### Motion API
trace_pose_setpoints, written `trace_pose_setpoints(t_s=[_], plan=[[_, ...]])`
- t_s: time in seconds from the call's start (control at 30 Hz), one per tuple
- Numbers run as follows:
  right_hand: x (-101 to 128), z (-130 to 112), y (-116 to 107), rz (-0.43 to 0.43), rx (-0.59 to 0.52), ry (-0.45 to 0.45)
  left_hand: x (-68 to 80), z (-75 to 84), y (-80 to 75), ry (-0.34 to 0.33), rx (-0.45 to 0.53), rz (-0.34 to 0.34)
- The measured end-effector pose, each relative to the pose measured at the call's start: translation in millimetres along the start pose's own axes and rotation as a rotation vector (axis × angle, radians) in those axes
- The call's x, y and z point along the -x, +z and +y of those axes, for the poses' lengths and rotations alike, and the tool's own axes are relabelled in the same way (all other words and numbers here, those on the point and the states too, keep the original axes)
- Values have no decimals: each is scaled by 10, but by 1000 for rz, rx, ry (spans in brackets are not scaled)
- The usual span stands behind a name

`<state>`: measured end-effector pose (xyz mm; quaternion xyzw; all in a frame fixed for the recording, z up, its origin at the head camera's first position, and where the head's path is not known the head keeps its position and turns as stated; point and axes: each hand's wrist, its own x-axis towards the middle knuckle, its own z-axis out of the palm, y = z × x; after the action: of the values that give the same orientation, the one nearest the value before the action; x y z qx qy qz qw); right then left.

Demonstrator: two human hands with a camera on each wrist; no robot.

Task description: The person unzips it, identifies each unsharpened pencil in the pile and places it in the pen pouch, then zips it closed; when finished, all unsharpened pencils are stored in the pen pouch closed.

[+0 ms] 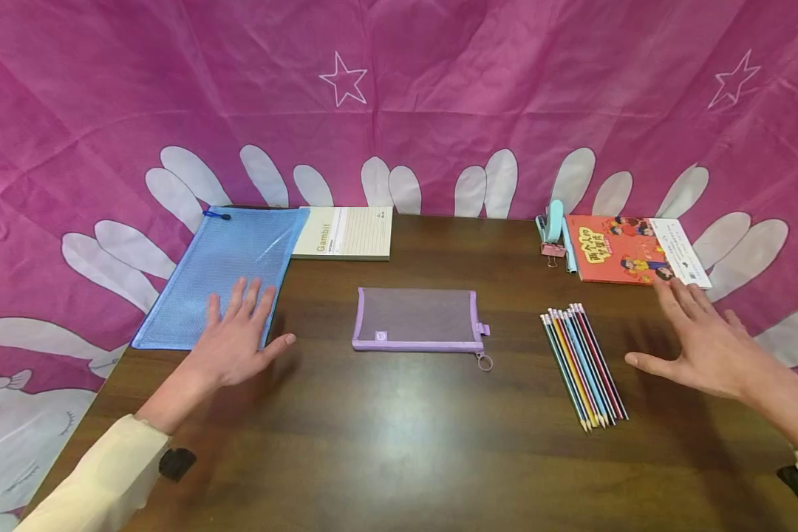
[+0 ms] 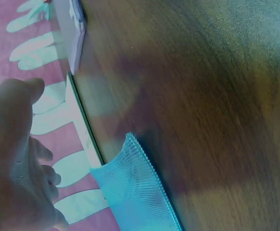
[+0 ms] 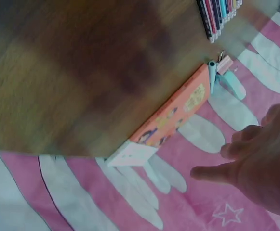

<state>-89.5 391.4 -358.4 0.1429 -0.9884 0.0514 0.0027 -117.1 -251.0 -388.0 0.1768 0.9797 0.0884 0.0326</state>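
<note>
My left hand hovers palm down with its fingers spread, overlapping the lower right part of a blue mesh zipper bag in the head view. My right hand is likewise spread and holds nothing; its fingertips reach toward a red picture book. Between the hands lies a flat purple mesh pencil pouch with a ring on its zipper. A row of several pencils rests just left of the right hand, their points toward me. In the right wrist view the book shows below the pencils.
A Gambit notebook lies at the back, partly under the blue bag. Beside the book stand a mint stapler, a pink binder clip and a light blue pen. A pink curtain hangs behind the brown table.
</note>
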Motion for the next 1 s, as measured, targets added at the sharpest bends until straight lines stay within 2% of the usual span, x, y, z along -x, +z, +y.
trace_pose_setpoints(t_s=[0.13, 0.27, 0.33, 0.43, 0.53, 0.6, 0.7, 0.83, 1.0], plan=[[-77, -65, 0, 58, -18, -55, -63, 41, -11, 24, 39, 77], [-292, -300, 67, 128, -146, -121, -206, 164, 40, 67, 174, 164], [-450, -486, 112, 91, -272, -111, -314, 257, 96, 75, 260, 159], [-701, -787, 206, -34, -483, -60, -504, 417, 196, 44, 366, 105], [-933, -1058, 331, -169, -678, 6, -689, 593, 281, -12, 406, 47], [-1058, -1209, 432, -208, -748, 37, -790, 702, 333, -38, 428, 26], [-1168, -1395, 581, -211, -740, 84, -866, 830, 431, -61, 467, 6], [-1209, -1573, 739, -229, -680, 133, -845, 925, 569, -94, 499, -5], [-1279, -1627, 750, -234, -760, 195, -851, 1005, 614, -93, 549, 87]])
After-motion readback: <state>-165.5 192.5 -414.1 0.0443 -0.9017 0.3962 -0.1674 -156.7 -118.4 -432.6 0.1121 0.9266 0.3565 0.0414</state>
